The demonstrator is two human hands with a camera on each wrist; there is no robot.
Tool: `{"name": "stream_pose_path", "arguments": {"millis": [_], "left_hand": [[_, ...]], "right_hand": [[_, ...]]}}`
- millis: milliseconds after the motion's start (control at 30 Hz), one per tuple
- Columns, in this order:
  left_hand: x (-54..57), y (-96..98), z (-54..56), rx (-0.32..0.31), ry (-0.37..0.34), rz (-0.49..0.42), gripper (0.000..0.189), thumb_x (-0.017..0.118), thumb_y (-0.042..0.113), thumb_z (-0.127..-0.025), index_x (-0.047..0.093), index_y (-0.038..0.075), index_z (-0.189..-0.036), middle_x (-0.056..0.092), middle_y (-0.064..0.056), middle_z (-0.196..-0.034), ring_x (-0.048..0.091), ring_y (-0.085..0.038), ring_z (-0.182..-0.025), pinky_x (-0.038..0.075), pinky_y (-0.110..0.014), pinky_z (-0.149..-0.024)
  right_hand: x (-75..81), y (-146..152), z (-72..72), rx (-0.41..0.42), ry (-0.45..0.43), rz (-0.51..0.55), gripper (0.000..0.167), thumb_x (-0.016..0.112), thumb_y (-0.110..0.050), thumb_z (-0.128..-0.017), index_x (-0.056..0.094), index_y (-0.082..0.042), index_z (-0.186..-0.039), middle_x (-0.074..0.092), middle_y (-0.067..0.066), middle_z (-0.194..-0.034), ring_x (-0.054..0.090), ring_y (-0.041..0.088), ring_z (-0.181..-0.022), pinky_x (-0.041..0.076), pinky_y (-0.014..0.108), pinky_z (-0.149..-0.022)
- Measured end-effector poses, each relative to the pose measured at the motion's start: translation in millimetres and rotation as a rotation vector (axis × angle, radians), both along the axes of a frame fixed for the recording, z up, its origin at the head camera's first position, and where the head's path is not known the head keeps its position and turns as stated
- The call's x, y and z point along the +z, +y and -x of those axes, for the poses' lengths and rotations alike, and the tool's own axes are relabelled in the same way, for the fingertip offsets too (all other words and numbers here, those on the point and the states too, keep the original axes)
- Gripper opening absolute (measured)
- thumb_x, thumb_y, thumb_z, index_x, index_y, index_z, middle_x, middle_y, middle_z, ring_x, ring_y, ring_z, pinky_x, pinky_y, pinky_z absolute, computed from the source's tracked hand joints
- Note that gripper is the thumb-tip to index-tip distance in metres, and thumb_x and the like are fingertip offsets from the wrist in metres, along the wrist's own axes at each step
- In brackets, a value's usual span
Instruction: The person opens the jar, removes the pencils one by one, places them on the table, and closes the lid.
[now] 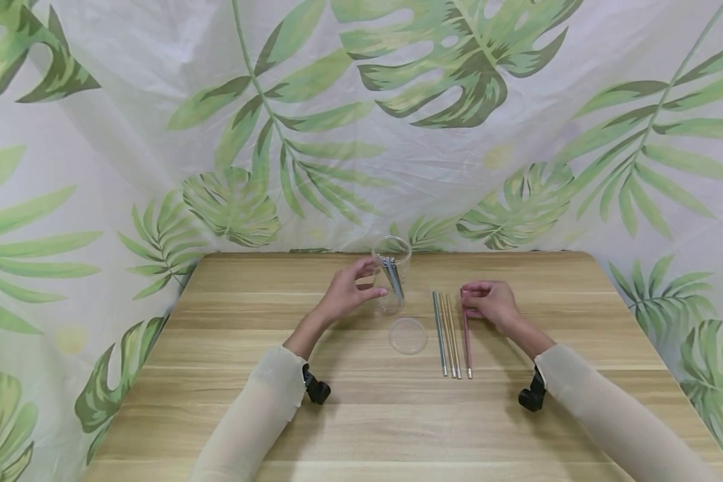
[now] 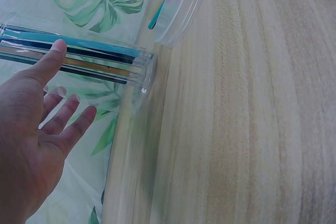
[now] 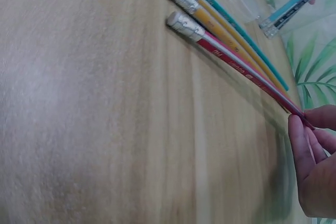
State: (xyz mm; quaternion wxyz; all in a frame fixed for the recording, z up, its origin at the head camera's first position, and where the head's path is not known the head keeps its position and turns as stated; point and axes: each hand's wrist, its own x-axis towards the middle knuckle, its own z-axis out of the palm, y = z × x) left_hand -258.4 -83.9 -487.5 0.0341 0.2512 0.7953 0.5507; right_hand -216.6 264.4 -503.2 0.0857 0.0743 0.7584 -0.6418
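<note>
Left hand [image 1: 346,292]: spread beside clear cup [image 1: 406,269], contact unclear | red pencil [image 1: 466,341]: pinched by right hand [image 1: 495,303], right of cup | round lid [image 1: 408,336]: laid before cup

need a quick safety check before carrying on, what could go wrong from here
The left hand is at the side of the upright clear cup; a nudge might tip it and, with the clear lid off, spill the pencils inside.

The right hand pinches the red pencil near one end, so its eraser end could swing into the yellow pencils alongside.
</note>
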Motion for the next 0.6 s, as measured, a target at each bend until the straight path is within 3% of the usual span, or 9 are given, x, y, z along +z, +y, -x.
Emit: {"name": "stream_pose_path", "arguments": {"millis": [200, 600], "left_hand": [[0.0, 0.0, -0.3, 0.004, -0.001, 0.007, 0.063, 0.088, 0.010, -0.087, 0.058, 0.004, -0.142, 0.064, -0.019, -0.143, 0.063, -0.038, -0.133, 0.061, -0.042, -0.103], [0.0, 0.0, -0.5, 0.014, 0.005, 0.015, 0.061, 0.088, 0.010, -0.087, 0.059, 0.004, -0.140, 0.065, -0.018, -0.142, 0.063, -0.038, -0.133, 0.062, -0.037, -0.101]], "right_hand": [[-1.5, -5, -0.7, 0.007, 0.020, -0.084, 0.038, 0.074, 0.009, -0.093, 0.063, 0.016, -0.130, 0.072, 0.031, -0.122, 0.074, 0.009, -0.079, 0.068, 0.030, -0.076], [-3.0, -15, -1.0, 0.006, 0.048, -0.220, 0.032, 0.079, 0.010, -0.089, 0.070, 0.014, -0.120, 0.076, 0.023, -0.104, 0.073, 0.008, -0.072, 0.067, 0.025, -0.069]]}}
